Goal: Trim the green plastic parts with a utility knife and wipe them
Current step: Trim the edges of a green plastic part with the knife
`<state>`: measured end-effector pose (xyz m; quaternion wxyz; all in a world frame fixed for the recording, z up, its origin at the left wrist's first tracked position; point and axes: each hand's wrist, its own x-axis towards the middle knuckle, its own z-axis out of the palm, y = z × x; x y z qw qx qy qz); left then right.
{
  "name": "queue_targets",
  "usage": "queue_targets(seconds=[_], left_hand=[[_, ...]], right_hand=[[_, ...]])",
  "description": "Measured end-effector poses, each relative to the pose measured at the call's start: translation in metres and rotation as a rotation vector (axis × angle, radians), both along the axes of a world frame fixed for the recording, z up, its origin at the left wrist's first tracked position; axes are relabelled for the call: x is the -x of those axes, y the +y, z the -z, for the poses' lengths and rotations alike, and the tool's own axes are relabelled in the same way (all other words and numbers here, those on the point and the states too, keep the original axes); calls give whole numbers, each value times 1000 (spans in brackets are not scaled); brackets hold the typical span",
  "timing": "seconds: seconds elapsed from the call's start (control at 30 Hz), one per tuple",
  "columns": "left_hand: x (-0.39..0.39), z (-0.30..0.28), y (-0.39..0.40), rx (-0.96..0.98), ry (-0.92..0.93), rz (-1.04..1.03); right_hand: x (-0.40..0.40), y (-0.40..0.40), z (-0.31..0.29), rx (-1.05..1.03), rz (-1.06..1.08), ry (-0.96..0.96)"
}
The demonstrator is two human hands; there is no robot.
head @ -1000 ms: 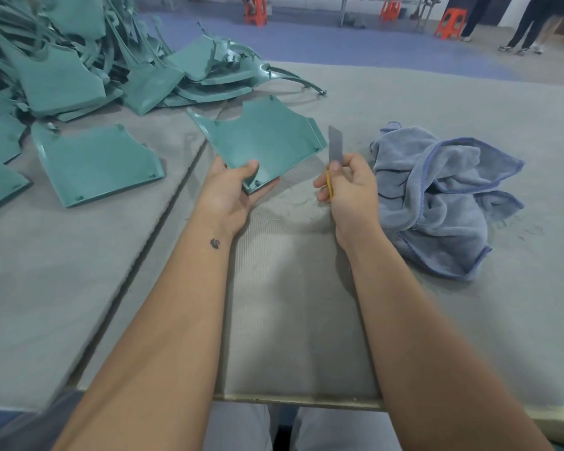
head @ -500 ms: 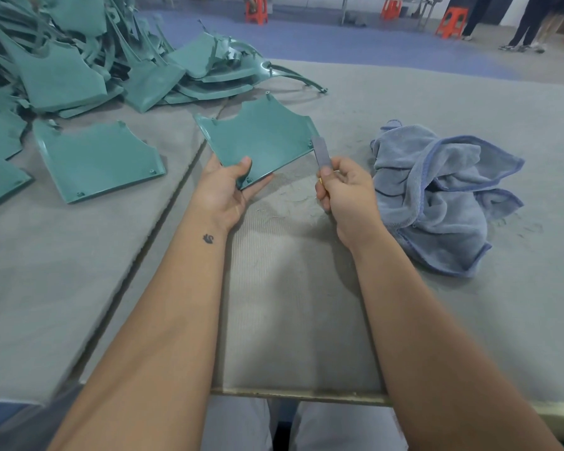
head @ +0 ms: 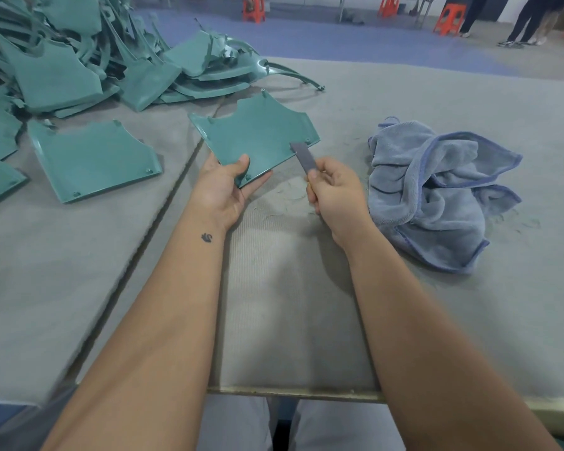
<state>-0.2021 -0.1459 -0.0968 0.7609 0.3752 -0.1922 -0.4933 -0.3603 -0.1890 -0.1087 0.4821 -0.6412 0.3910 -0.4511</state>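
At eleven o'clock from our right hand (head: 334, 190), fingers curled round the knife (head: 303, 159), the blade meets the part (head: 258, 135) our left hand (head: 222, 187) grips.

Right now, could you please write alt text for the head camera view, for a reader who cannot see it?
A person's left hand holds a flat green plastic part above a grey table, while the right hand sets a utility knife blade against its near right edge. A crumpled blue towel lies to the right, and a pile of green parts sits far left.
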Motion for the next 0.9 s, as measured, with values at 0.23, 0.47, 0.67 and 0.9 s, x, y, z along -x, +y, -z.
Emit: queue_targets(seconds=[0.23, 0.47, 0.67, 0.9], left_hand=[[2, -1, -1, 16, 49, -17], [1, 0, 0, 8, 25, 12], [2, -1, 0, 24, 58, -5], [1, -1, -1, 11, 31, 18]], right_hand=[[-1, 1, -1, 57, -87, 78], [0, -4, 0, 2, 27, -54], [-2, -2, 3, 129, -98, 281], [-2, 0, 1, 111, -25, 174]])
